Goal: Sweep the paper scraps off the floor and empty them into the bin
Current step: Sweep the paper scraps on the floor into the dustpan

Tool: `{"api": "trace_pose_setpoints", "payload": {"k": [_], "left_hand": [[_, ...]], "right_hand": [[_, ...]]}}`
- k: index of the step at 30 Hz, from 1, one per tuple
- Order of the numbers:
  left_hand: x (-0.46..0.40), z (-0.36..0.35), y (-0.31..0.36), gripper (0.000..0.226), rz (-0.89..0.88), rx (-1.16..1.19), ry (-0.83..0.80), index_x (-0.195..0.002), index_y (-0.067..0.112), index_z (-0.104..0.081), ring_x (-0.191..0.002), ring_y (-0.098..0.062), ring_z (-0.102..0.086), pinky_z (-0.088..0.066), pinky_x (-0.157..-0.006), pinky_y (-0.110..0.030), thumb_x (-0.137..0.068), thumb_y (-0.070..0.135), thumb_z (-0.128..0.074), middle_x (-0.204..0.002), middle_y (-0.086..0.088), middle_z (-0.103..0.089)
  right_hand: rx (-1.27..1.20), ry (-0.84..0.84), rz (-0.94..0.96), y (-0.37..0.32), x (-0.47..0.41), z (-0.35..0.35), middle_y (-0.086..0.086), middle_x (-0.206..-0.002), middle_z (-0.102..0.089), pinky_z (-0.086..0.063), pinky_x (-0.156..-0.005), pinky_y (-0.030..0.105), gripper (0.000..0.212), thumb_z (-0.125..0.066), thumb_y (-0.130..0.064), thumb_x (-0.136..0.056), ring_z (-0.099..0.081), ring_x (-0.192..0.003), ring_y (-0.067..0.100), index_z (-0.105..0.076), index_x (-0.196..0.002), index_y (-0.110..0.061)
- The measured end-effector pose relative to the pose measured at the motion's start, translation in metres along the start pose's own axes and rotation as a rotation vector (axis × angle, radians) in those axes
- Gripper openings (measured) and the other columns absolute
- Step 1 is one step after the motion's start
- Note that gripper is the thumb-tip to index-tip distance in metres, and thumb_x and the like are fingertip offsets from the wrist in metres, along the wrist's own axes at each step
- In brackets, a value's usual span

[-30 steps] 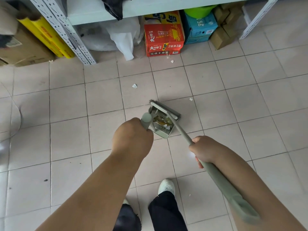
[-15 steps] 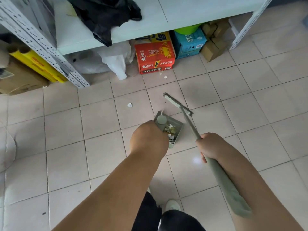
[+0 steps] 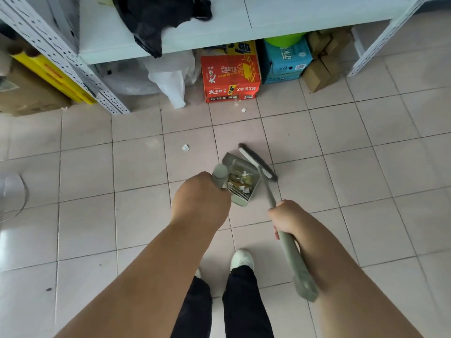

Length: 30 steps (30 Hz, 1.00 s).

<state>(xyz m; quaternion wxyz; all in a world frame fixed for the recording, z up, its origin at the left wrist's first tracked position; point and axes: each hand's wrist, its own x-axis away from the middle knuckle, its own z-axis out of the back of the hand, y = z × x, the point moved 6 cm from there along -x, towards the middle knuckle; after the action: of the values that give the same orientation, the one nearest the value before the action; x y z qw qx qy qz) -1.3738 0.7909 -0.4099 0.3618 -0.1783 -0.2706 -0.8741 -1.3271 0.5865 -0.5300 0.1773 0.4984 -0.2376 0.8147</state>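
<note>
Head view, looking down: my left hand (image 3: 201, 198) is wrapped round the top of the dustpan (image 3: 240, 180) handle, fingers curled tight on it. The pan stands on the tiles just ahead of that hand, with a heap of scraps (image 3: 240, 181) lying inside. My right hand (image 3: 284, 217) is clamped on the broom (image 3: 288, 247) handle partway along, and the broom head (image 3: 257, 162) sits at the pan's far right edge, touching it. One loose scrap (image 3: 185, 147) lies on the floor (image 3: 366, 167) to the pan's left, well apart. Another scrap (image 3: 243, 110) rests just in front of the red box (image 3: 230, 76) under the shelf (image 3: 268, 23). My shoe (image 3: 242, 259) is near below the pan
</note>
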Motion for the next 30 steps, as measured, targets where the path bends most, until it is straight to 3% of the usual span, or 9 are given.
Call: {"api": "trace_pose_setpoints", "payload": {"k": [3,7,10,12,15,18,22,26,30], "left_hand": [[-0.005,0.001,0.007,0.006,0.011,-0.021,0.008,-0.075,0.019,-0.048,-0.062,-0.022,-0.051,-0.033,-0.046,-0.025,-0.078,0.024,-0.048,-0.067,0.002,-0.053],[-0.009,0.003,0.012,0.009,0.004,-0.058,0.020,-0.074,0.019,-0.046,-0.061,-0.022,-0.049,-0.033,-0.047,-0.026,-0.080,0.026,-0.047,-0.066,0.002,-0.051],[-0.009,0.002,0.012,0.009,0.001,-0.057,0.021,-0.075,0.018,-0.045,-0.062,-0.022,-0.049,-0.033,-0.047,-0.026,-0.080,0.025,-0.047,-0.066,0.002,-0.050],[-0.008,0.002,0.009,0.009,0.002,-0.058,0.029,-0.076,0.018,-0.045,-0.062,-0.022,-0.048,-0.032,-0.047,-0.027,-0.081,0.026,-0.047,-0.066,0.003,-0.050],[-0.006,0.002,0.003,0.009,0.013,-0.040,0.027,-0.076,0.019,-0.045,-0.059,-0.019,-0.046,-0.032,-0.046,-0.026,-0.081,0.025,-0.047,-0.065,0.003,-0.050],[-0.006,0.002,0.000,0.008,0.020,-0.031,0.018,-0.077,0.020,-0.045,-0.061,-0.020,-0.047,-0.033,-0.048,-0.026,-0.082,0.026,-0.048,-0.066,0.004,-0.050],[-0.008,0.003,-0.001,0.008,-0.001,-0.052,0.008,-0.077,0.020,-0.043,-0.061,-0.021,-0.045,-0.032,-0.050,-0.027,-0.082,0.024,-0.048,-0.063,0.005,-0.044],[-0.010,0.006,-0.005,0.020,-0.012,-0.084,-0.010,-0.066,0.023,-0.036,-0.052,-0.010,-0.037,-0.025,-0.043,-0.023,-0.081,0.023,-0.049,-0.062,0.007,-0.044],[-0.008,0.013,-0.018,0.025,0.003,-0.105,0.004,-0.061,0.024,-0.032,-0.051,-0.009,-0.037,-0.023,-0.041,-0.022,-0.081,0.022,-0.048,-0.061,0.007,-0.044]], "right_hand": [[0.049,-0.034,0.055,-0.003,0.007,-0.001,0.015,-0.074,-0.056,-0.045,-0.048,0.023,0.017,-0.038,-0.011,-0.089,-0.055,-0.041,0.023,-0.042,-0.106,-0.014],[0.162,-0.074,0.117,-0.007,0.022,0.017,0.011,-0.070,-0.054,-0.042,-0.047,0.020,0.024,-0.038,-0.011,-0.090,-0.054,-0.038,0.022,-0.049,-0.111,-0.014],[0.213,-0.105,0.169,-0.011,0.038,0.037,0.007,-0.048,-0.054,-0.033,-0.035,0.011,0.014,-0.038,-0.007,-0.088,-0.049,-0.026,0.015,-0.050,-0.093,-0.009],[0.186,-0.099,0.173,-0.012,0.045,0.052,0.008,-0.049,-0.050,-0.032,-0.032,0.009,0.013,-0.038,-0.005,-0.085,-0.047,-0.024,0.014,-0.051,-0.086,-0.006],[0.131,-0.047,0.157,-0.012,0.043,0.066,0.009,-0.053,-0.049,-0.035,-0.032,0.012,0.017,-0.038,-0.006,-0.085,-0.047,-0.025,0.015,-0.053,-0.092,-0.005],[0.115,-0.004,0.135,-0.019,0.032,0.065,0.008,-0.044,-0.052,-0.032,-0.031,0.011,0.009,-0.036,-0.005,-0.086,-0.046,-0.022,0.015,-0.043,-0.086,-0.012],[0.121,0.012,0.058,-0.027,0.013,0.050,0.014,-0.056,-0.050,-0.035,-0.038,0.014,0.017,-0.036,-0.004,-0.089,-0.046,-0.022,0.016,-0.050,-0.099,-0.001],[0.106,-0.022,0.038,-0.032,0.009,0.021,0.013,-0.054,-0.051,-0.039,-0.048,0.022,0.016,-0.037,-0.004,-0.089,-0.048,-0.027,0.019,-0.050,-0.097,0.000],[0.108,-0.076,0.072,-0.043,0.019,0.001,0.011,-0.057,-0.050,-0.036,-0.039,0.014,0.014,-0.037,-0.008,-0.091,-0.047,-0.030,0.018,-0.049,-0.098,-0.008]]}}
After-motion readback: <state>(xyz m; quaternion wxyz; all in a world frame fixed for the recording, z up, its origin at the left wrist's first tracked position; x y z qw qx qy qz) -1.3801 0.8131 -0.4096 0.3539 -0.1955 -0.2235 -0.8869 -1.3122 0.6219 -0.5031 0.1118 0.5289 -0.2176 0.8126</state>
